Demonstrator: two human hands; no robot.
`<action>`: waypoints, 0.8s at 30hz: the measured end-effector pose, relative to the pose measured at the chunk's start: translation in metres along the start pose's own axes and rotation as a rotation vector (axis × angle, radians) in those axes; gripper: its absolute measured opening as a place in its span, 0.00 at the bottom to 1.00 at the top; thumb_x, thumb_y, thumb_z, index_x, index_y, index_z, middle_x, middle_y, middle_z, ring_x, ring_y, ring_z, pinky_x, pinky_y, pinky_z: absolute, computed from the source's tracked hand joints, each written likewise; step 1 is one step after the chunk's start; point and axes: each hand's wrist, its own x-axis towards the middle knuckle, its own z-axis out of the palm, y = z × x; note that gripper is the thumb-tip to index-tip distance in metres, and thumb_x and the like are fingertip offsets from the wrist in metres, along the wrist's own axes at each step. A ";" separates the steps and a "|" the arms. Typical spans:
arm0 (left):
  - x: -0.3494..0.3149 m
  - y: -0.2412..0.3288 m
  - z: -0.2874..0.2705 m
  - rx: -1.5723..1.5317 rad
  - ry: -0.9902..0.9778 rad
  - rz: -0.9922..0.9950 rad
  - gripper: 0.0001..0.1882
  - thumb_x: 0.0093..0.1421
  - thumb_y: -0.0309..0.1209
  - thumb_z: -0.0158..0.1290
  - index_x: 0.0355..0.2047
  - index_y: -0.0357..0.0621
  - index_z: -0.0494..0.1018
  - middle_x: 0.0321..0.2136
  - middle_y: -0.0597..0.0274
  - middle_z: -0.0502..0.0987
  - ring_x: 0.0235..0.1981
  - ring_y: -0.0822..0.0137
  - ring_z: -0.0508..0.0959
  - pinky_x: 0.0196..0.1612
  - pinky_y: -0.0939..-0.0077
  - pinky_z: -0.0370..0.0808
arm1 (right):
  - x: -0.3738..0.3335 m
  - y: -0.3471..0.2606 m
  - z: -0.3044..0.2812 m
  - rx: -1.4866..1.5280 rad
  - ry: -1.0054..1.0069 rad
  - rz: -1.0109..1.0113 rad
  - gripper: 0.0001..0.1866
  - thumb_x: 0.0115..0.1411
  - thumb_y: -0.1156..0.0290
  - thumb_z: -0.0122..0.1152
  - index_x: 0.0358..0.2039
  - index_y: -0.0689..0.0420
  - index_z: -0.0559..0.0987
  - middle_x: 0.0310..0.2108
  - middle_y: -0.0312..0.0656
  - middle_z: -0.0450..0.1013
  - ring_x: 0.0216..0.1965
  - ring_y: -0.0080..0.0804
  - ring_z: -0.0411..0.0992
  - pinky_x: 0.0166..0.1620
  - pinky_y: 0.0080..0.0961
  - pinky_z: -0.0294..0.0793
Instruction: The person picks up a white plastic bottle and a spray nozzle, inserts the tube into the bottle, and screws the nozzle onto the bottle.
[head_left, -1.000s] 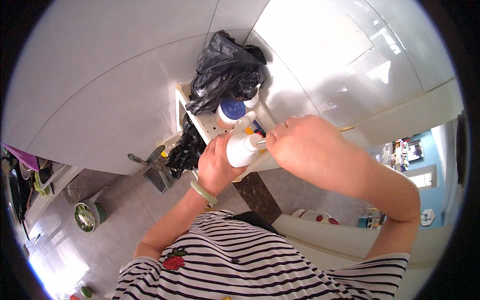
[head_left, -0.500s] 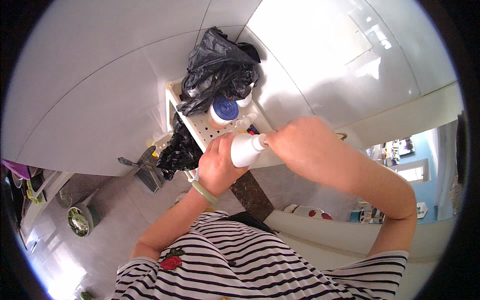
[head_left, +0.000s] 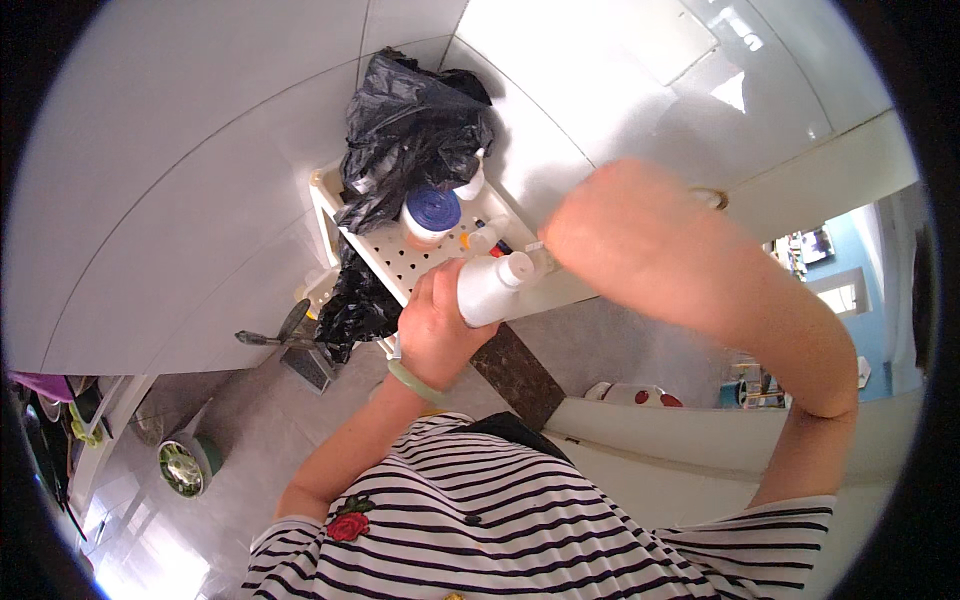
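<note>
My left hand (head_left: pixel 440 325) is wrapped round a white plastic bottle (head_left: pixel 487 292), holding it tilted with its neck toward the right. The narrow neck end is bare. To the right and a little higher is my right hand (head_left: pixel 610 220), closed and smeared by motion, apart from the bottle. A small whitish piece (head_left: pixel 537 244) shows at its fingertips; I cannot tell what it is. Behind the bottle stands a cream shelf rack (head_left: pixel 385 258) with a perforated top. On it are a roll of blue bags (head_left: pixel 432 212) and a small clear-white bottle (head_left: pixel 484 238).
Black plastic bags (head_left: pixel 415 125) are heaped at the rack's back, and another black bag (head_left: pixel 352 310) hangs at its left side. A dustpan (head_left: pixel 306 368) lies on the floor. Farther left stands a bin (head_left: pixel 186 468) with green scraps. Tiled walls meet behind the rack.
My right hand has moved up and away from the bottle's neck, with a small whitish piece at its fingers. My left hand still holds the bottle. The view has shifted slightly.
</note>
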 end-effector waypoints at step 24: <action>-0.002 0.005 0.006 -0.013 0.013 0.025 0.39 0.35 0.36 0.70 0.47 0.42 0.64 0.36 0.50 0.74 0.35 0.50 0.77 0.36 0.61 0.75 | 0.006 -0.006 0.033 0.113 0.071 -0.015 0.05 0.45 0.75 0.57 0.25 0.57 0.79 0.21 0.47 0.75 0.24 0.43 0.76 0.27 0.34 0.75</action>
